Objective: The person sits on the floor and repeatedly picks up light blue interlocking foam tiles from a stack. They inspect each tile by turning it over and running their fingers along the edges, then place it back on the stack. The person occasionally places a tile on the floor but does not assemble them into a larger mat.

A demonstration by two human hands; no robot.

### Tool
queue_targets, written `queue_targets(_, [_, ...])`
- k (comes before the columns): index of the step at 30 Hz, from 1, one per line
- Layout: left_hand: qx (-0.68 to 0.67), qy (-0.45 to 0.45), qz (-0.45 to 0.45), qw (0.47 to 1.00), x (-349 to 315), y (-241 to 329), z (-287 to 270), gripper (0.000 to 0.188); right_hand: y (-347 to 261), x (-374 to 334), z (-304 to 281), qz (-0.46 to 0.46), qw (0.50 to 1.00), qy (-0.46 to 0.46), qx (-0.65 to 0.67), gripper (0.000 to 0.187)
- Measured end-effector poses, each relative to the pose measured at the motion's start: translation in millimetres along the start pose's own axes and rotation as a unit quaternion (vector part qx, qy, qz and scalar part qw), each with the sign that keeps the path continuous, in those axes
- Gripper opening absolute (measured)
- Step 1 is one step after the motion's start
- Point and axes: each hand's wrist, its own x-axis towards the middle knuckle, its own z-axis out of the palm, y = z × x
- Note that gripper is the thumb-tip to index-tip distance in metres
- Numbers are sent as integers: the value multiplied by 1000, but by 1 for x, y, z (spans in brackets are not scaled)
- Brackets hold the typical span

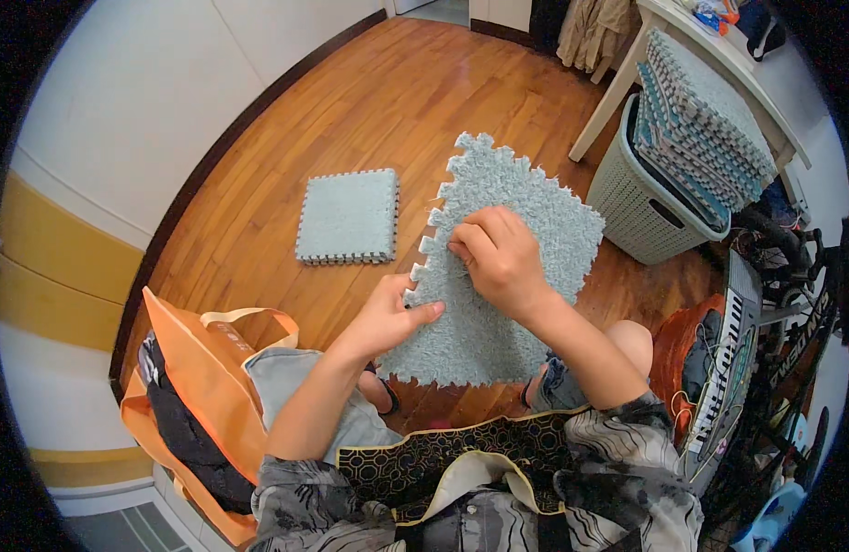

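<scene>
A fluffy grey-blue foam mat tile (553, 230) with jagged interlocking edges is held up before me, tilted over my lap. My left hand (387, 317) grips it by the left edge, thumb on the pile and the other fingers mostly hidden. Over the tile's upper middle, my right hand (502, 258) is closed in a pinch at the pile; whatever lies between its fingertips is too small to make out. A neat stack of similar tiles (349, 216) rests on the floor beyond my left hand.
At the right, a grey-green plastic basket (641, 202) holds a tall leaning pile of tiles (705, 120) beside a white table leg (613, 101). An orange bag (213, 359) with dark cloth stands at my left. An electronic keyboard (730, 368) and cables are at far right.
</scene>
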Motion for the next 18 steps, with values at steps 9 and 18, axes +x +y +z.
queue_targets(9, [11, -6, 4, 1000, 3, -5, -5, 24, 9, -1, -3, 200, 955, -21, 216, 10])
queue_targets(18, [107, 20, 42, 993, 3, -4, 3, 22, 7, 9, -1, 74, 996, 10, 44, 12])
